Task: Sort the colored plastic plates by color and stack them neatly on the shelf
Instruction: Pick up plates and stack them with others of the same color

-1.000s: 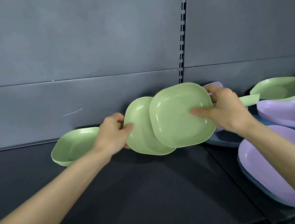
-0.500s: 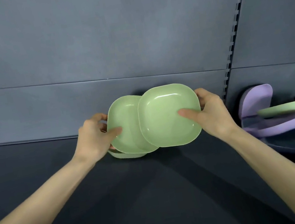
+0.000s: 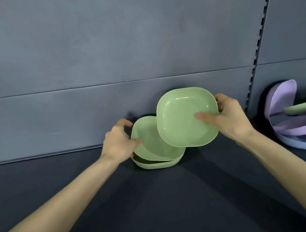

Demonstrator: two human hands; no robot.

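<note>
The dark shelf [image 3: 59, 192] lies open left of the green stack [image 3: 156, 165] and in front of it, between the forearms. The grey back wall [image 3: 97, 54] closes the way just behind, and the left hand [image 3: 119, 141] pinching the tilted top plate [image 3: 148, 143] and the right hand [image 3: 230, 121] holding a green plate [image 3: 185, 118] cover the stack from above. Further right, a heap of purple plates [image 3: 282, 94] blocks the shelf.

The upper green plate [image 3: 181, 119] between the fingers [image 3: 222, 100] of the right hand [image 3: 232, 120] and the lower green plate [image 3: 148, 143] at the left hand [image 3: 118, 142] look like smooth, softly glossy plastic. The dark shelf [image 3: 163, 205] beneath the fingers is matt.
</note>
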